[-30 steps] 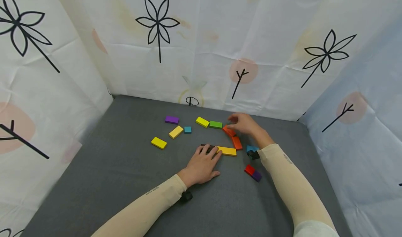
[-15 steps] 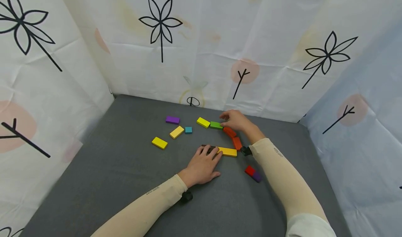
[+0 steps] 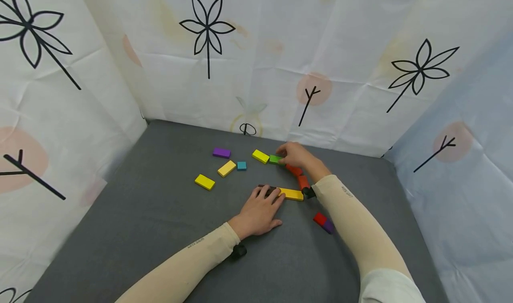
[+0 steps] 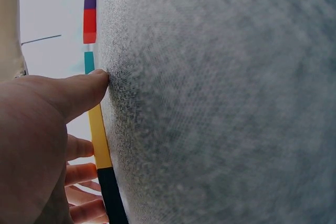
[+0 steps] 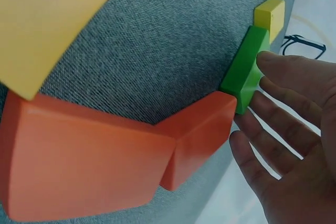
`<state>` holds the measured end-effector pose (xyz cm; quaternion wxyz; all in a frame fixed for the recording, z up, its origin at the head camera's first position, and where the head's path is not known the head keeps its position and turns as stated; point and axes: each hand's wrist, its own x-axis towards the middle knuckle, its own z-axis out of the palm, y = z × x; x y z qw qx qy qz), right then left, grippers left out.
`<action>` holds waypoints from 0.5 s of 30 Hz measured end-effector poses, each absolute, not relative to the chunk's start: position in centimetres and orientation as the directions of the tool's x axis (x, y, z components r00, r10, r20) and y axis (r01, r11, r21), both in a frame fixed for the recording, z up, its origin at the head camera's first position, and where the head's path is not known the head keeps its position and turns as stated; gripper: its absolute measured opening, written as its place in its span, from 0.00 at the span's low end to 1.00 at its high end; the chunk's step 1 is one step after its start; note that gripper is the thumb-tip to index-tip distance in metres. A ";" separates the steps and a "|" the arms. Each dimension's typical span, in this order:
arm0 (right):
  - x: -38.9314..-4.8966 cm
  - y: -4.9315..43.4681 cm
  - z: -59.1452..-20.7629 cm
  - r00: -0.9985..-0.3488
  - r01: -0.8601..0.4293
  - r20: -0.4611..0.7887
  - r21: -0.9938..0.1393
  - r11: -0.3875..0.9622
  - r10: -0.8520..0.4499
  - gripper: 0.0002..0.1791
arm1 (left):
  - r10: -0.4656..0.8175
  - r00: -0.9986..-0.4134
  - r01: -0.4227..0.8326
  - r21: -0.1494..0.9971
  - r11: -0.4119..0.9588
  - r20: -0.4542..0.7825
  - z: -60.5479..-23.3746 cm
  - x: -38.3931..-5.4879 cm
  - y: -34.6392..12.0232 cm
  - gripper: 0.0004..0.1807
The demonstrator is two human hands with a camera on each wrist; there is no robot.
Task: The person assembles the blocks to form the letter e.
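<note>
My left hand [image 3: 259, 211] lies flat, its fingers resting on a dark block [image 4: 112, 198] and the end of an amber block [image 3: 291, 194], which lie end to end. At the far side, my right hand [image 3: 298, 155] has its fingers loosely extended around a green block [image 5: 244, 69]. The thumb touches that block's side; the other fingers stand behind it, and whether they all touch cannot be told. One end of the green block meets a yellow block [image 3: 260, 156], the other an orange-red block [image 5: 202, 132]. A second orange-red block [image 5: 89, 156] joins that one to the amber block.
Left of the row lie a purple block [image 3: 221, 153], a pale yellow block [image 3: 226, 169], a small blue block [image 3: 242, 166] and a yellow block [image 3: 205, 182]. Red [image 3: 319, 219] and purple [image 3: 328, 226] blocks lie near the right forearm. A teal block [image 4: 88, 62] shows in the left wrist view.
My right hand has moved left from the orange-red blocks to the green block. Its forearm now covers the teal block in the head view. The left hand stays in place.
</note>
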<state>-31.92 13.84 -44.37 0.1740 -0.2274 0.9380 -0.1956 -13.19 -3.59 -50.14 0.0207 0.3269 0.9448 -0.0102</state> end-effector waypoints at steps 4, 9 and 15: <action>-32.1 13.7 -44.8 -0.834 -0.357 -0.245 -0.445 0.821 -0.495 0.22 | 0.611 -0.789 0.612 -0.004 0.791 -0.062 -50.1 -13.2 -3.4 0.46; -32.3 13.6 -44.9 -0.830 -0.359 -0.253 -0.439 0.824 -0.497 0.21 | 0.607 -0.793 0.608 0.000 0.794 -0.053 -50.0 -13.3 -3.2 0.45; -32.5 13.8 -44.7 -0.827 -0.365 -0.251 -0.441 0.820 -0.504 0.21 | 0.607 -0.793 0.608 0.002 0.794 -0.043 -50.1 -13.5 -3.2 0.45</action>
